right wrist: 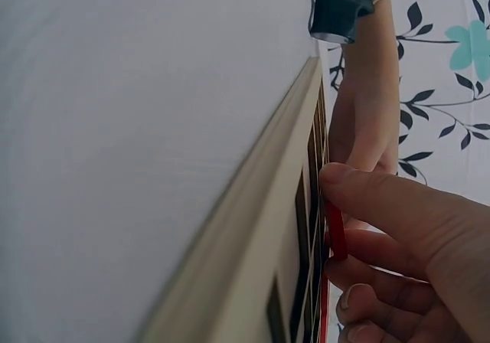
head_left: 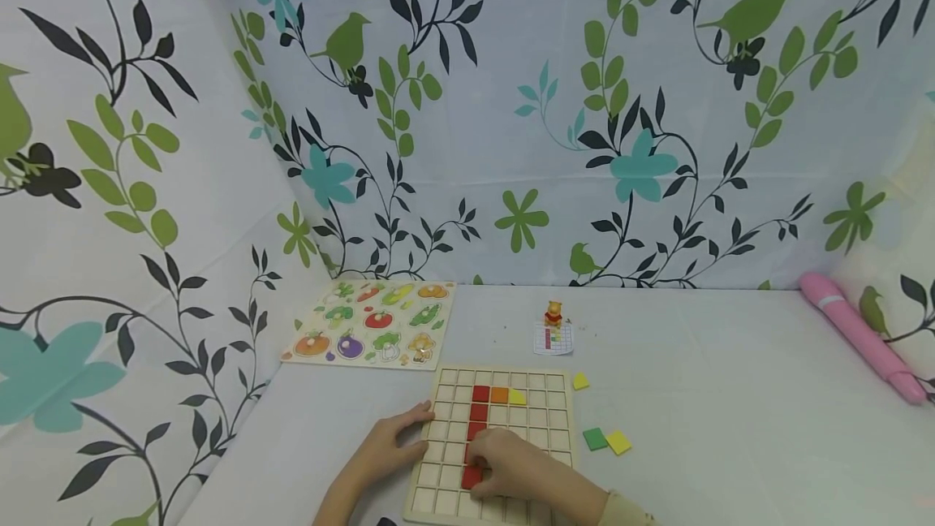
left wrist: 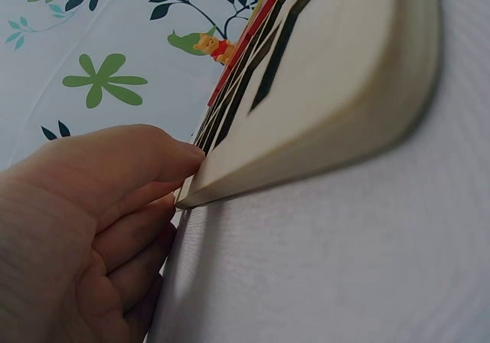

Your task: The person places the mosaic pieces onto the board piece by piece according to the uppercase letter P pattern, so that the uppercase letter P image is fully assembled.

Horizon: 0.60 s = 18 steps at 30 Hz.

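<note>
A pale wooden grid board (head_left: pixel 540 420) lies on the table. My left hand (head_left: pixel 387 441) holds its left edge, with the thumb on the rim in the left wrist view. Over the board's lower part, my right hand (head_left: pixel 519 465) pinches a red square tile (right wrist: pixel 335 232) between thumb and fingers, the tile tilted against the grid in the right wrist view. Red tiles (head_left: pixel 478 412) run in a column above that hand, which partly hides them. Right of the top red one sit an orange tile (head_left: pixel 500 395) and a yellow tile (head_left: pixel 517 397).
Right of the board lie a green tile (head_left: pixel 595 438), a yellow square (head_left: pixel 618 442) and a small yellow piece (head_left: pixel 580 381). Behind it stand a bear figurine (head_left: pixel 553 313) and a pattern card (head_left: pixel 553 340). A vegetable puzzle board (head_left: pixel 380 321) is back left, a pink cylinder (head_left: pixel 862 339) far right.
</note>
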Available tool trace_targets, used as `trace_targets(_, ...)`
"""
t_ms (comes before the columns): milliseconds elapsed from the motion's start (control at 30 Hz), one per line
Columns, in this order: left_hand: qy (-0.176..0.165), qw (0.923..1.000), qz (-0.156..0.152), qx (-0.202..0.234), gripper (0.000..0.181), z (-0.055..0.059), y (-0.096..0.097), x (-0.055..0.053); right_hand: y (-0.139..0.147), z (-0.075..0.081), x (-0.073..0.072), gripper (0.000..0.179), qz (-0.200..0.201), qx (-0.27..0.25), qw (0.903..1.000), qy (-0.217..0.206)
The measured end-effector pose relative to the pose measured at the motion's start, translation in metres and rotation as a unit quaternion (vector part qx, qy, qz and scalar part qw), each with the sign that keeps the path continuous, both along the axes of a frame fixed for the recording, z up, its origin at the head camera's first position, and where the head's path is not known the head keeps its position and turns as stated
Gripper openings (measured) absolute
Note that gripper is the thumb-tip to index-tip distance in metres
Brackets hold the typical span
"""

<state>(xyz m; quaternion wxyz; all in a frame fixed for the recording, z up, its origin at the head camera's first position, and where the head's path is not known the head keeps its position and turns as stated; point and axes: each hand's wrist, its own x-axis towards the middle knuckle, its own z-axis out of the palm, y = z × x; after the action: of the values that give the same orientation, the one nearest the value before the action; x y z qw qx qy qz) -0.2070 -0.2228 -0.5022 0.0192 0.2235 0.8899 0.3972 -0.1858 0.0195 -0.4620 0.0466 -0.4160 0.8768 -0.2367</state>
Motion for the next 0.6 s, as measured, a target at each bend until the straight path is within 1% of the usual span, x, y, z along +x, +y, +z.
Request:
trace_targets(200,-0.005,1.0000,0.001,0.001,0.038,0.0007,0.0003,0.0003,-0.0011,-0.0007,-0.0005,0.021,-0.002,-0.002,0.9999,-0.013)
trace_targets(600,-0.004,1.0000,0.003,0.001,0.038,0.0008,0.0006,0.0003,-0.0007,0.0014,0.0006,0.020,-0.009,0.000,0.9996,-0.026)
